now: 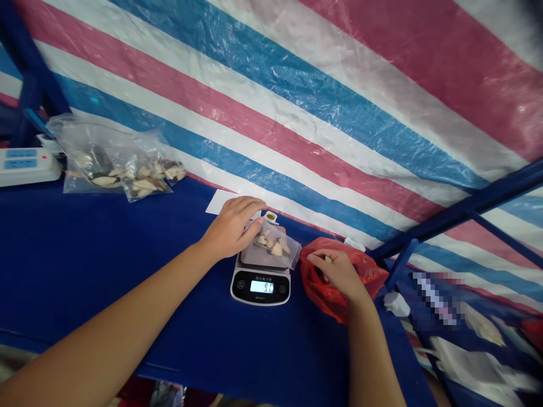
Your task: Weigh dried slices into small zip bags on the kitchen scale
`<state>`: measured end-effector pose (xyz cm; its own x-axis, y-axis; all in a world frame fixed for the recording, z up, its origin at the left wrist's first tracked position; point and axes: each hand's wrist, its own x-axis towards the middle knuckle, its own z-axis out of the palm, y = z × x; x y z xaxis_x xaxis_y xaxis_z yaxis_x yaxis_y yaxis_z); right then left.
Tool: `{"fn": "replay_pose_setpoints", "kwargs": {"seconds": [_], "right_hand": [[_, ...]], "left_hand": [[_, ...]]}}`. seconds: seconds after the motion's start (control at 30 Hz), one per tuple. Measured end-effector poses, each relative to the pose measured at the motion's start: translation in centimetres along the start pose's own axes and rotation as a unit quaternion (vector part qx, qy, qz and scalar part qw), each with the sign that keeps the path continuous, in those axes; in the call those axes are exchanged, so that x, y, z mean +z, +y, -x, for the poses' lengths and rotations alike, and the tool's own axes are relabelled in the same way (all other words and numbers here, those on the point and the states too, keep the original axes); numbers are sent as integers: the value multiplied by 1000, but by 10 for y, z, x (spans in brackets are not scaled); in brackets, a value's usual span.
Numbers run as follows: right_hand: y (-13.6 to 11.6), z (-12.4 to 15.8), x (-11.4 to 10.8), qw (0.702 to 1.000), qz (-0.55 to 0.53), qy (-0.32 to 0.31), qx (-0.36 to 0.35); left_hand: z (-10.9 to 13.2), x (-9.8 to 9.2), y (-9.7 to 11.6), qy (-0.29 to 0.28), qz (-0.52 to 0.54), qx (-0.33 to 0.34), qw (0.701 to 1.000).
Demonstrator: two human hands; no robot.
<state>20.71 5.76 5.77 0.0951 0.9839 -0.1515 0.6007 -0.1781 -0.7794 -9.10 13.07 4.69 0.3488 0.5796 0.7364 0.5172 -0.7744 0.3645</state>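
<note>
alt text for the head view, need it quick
A left hand rests on a clear bag of pale pieces on a lit scale, while the right hand reaches into a red bag on a blue table.

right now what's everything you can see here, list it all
digital scale: one, white with black front and lit display, middle of the blue table
small clear bag: one, holding pale and dark pieces, on the scale
red plastic bag: one, right of the scale
clear bags: at least two, holding similar pieces, far left
power strip: one, white, left edge
white paper: one, behind the scale
blue table: one
striped tarp: pink, white, blue, behind the table
left hand: on the small clear bag
right hand: fingers at the red plastic bag's opening
</note>
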Motion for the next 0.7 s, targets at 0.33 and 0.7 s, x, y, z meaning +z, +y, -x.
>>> {"fn": "replay_pose_setpoints", "kwargs": {"seconds": [0.33,0.7], "right_hand": [[-3,1,2,1000,-7,-13,-10],[7,-8,4,994,103,-5,-41]], "left_hand": [[0,-1,-1,5,-14,4,1000],[-1,-2,-3,9,-24,1,1000]]}}
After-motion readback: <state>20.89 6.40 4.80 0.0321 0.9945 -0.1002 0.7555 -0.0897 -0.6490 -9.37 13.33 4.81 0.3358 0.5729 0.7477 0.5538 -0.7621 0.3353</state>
